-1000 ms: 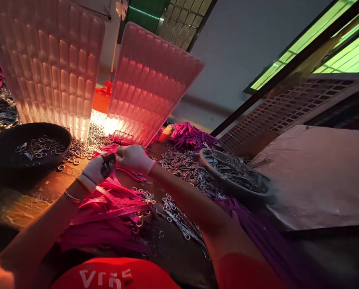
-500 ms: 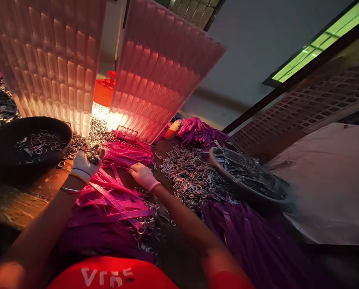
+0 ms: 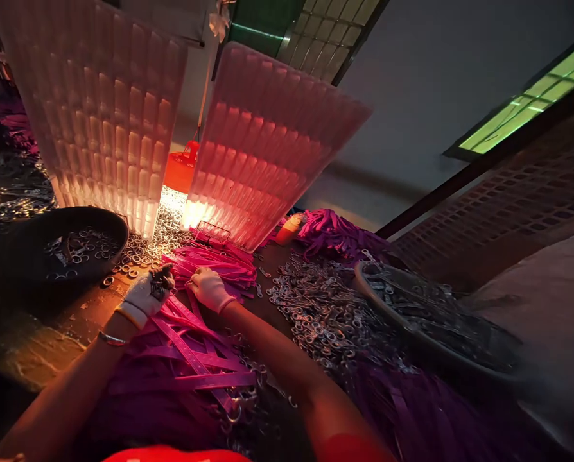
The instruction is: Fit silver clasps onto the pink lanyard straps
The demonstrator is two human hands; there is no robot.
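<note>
My left hand, in a white glove, is closed around several metal rings, dark in the shade. Just right of it, my gloved right hand has its fingertips pinched at the end of a pink strap, partly hidden by the fingers. Beyond both hands lies a bundle of pink straps. Below them, a loose heap of pink and purple straps spreads toward me, some with metal rings at their ends.
On the left stands a dark bowl with rings; loose rings lie beside it. Metal clasps are heaped right of my arm, beside a full basin. An orange lamp hangs between two translucent panels. Purple straps lie at right.
The head view has shifted, so the scene sits lower and further right. My right hand has come closer to my left, and the left hand has turned with the rings still in it.
</note>
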